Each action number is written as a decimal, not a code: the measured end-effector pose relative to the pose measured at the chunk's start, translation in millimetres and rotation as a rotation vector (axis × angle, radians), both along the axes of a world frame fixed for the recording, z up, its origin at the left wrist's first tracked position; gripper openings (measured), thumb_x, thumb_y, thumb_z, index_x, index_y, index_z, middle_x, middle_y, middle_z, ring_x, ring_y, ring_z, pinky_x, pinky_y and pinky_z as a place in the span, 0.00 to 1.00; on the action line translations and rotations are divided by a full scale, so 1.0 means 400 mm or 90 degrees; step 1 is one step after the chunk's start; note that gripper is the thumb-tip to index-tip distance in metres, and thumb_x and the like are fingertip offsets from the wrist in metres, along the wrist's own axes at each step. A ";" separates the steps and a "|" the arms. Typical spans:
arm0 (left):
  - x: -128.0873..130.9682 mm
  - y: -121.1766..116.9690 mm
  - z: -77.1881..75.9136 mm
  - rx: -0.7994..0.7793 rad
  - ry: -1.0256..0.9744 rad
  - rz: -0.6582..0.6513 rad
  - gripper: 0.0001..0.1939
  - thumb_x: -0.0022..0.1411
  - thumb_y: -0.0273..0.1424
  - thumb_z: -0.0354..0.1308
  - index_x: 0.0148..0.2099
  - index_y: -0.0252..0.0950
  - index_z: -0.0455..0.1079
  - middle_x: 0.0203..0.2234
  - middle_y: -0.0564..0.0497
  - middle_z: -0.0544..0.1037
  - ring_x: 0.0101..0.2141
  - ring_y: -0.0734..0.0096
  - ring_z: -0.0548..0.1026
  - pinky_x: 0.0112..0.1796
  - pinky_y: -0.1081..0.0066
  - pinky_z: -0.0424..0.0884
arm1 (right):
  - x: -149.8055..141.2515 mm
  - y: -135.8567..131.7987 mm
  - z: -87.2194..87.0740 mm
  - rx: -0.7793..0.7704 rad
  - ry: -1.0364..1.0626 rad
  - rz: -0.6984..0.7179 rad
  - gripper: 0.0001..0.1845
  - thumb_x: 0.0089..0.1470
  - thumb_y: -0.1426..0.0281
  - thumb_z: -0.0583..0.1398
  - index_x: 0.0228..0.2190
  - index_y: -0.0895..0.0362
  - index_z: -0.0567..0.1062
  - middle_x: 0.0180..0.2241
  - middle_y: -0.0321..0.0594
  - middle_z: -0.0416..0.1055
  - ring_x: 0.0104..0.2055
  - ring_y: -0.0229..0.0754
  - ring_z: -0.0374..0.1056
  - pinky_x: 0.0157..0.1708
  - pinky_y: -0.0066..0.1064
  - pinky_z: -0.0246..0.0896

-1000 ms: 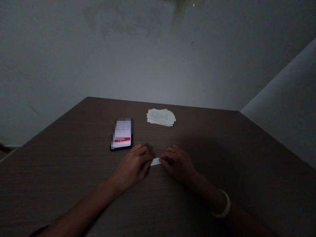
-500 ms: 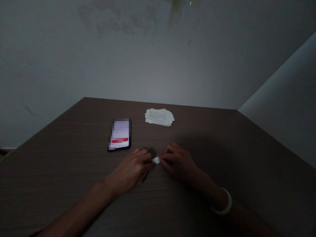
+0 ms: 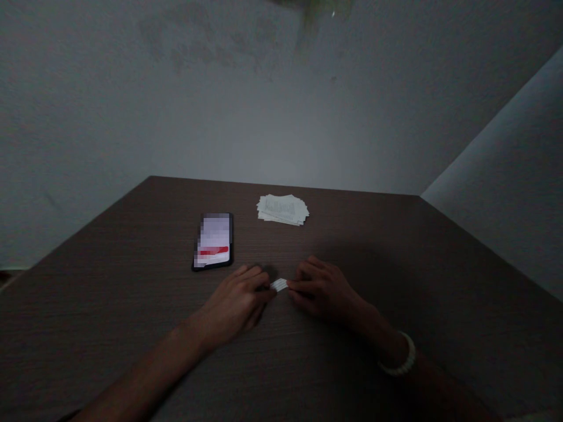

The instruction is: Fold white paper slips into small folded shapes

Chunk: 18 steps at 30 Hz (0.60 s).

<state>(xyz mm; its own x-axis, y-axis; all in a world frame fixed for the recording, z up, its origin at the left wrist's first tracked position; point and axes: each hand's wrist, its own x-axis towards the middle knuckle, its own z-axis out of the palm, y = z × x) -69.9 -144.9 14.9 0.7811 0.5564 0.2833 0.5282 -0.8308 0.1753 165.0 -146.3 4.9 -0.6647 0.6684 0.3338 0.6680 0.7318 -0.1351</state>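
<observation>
A small strip of white paper with crease-like lines lies between my hands, just above the table top. My left hand pinches its left end between thumb and fingers. At the right end, my right hand has its fingertips closed at the paper's edge, thumb and index finger together. Both sets of fingers cover the ends of the strip. A pale bracelet circles my right wrist.
On the dark wooden table, a phone with a lit screen lies left of my hands. Beyond them rests a loose pile of printed paper sheets. A grey wall stands behind the table's far edge.
My right fingertips have shifted slightly right along the paper, leaving a little more of it showing. My left hand keeps its place.
</observation>
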 end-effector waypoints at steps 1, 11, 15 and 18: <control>0.000 -0.001 0.001 0.001 -0.006 -0.001 0.13 0.64 0.23 0.50 0.42 0.38 0.75 0.32 0.48 0.73 0.35 0.63 0.69 0.36 0.65 0.61 | 0.002 0.002 -0.002 -0.002 0.011 -0.003 0.07 0.57 0.67 0.59 0.35 0.52 0.78 0.31 0.39 0.68 0.35 0.42 0.61 0.31 0.32 0.54; -0.005 0.000 0.007 -0.018 0.025 0.003 0.13 0.64 0.23 0.51 0.47 0.38 0.74 0.35 0.47 0.74 0.38 0.61 0.69 0.37 0.63 0.62 | -0.013 0.005 -0.009 0.010 0.062 -0.038 0.09 0.55 0.70 0.60 0.24 0.55 0.76 0.26 0.38 0.69 0.32 0.40 0.61 0.30 0.31 0.54; -0.007 0.004 -0.001 -0.002 0.015 0.001 0.13 0.64 0.22 0.52 0.47 0.38 0.74 0.35 0.47 0.74 0.37 0.61 0.69 0.36 0.64 0.62 | -0.004 0.004 -0.007 0.024 0.066 -0.014 0.08 0.55 0.70 0.60 0.26 0.55 0.77 0.25 0.37 0.69 0.31 0.40 0.61 0.29 0.31 0.53; -0.005 0.004 -0.002 -0.005 0.009 0.003 0.13 0.63 0.22 0.54 0.46 0.39 0.75 0.34 0.48 0.74 0.37 0.61 0.69 0.36 0.64 0.62 | 0.001 0.005 -0.005 0.029 0.050 0.002 0.08 0.55 0.70 0.59 0.25 0.55 0.76 0.25 0.37 0.69 0.31 0.40 0.60 0.28 0.31 0.52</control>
